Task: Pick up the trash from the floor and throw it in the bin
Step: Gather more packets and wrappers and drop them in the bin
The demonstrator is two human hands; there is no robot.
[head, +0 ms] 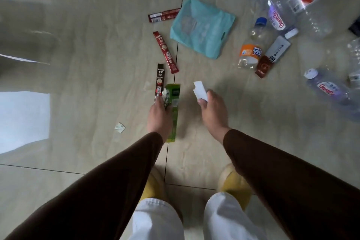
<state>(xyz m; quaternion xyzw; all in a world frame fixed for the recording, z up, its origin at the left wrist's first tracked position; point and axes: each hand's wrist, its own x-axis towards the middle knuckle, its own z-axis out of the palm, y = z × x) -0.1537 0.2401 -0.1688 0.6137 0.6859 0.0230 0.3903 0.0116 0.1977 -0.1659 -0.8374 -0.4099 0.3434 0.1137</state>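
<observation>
The left hand (158, 115) pinches a black coffee stick sachet (160, 81) and a long green wrapper (173, 111), whose lower end it hides. The right hand (212, 111) grips a white paper scrap (200, 90). Beyond the green wrapper lie two red coffee sachets (166, 52) and a folded teal plastic bag (202, 28); blurred clear bottles (251, 48) are cut off by the frame's right edge.

Pale tiled floor (97, 45), dark grout lines crossing. Lying on it: two red coffee sachets (165, 52), a teal plastic bag (202, 27), a small paper scrap (119, 127), an orange-labelled bottle (250, 52), a brown wrapper (263, 66), clear bottles (276, 17) clustering at far right, overlapping.
</observation>
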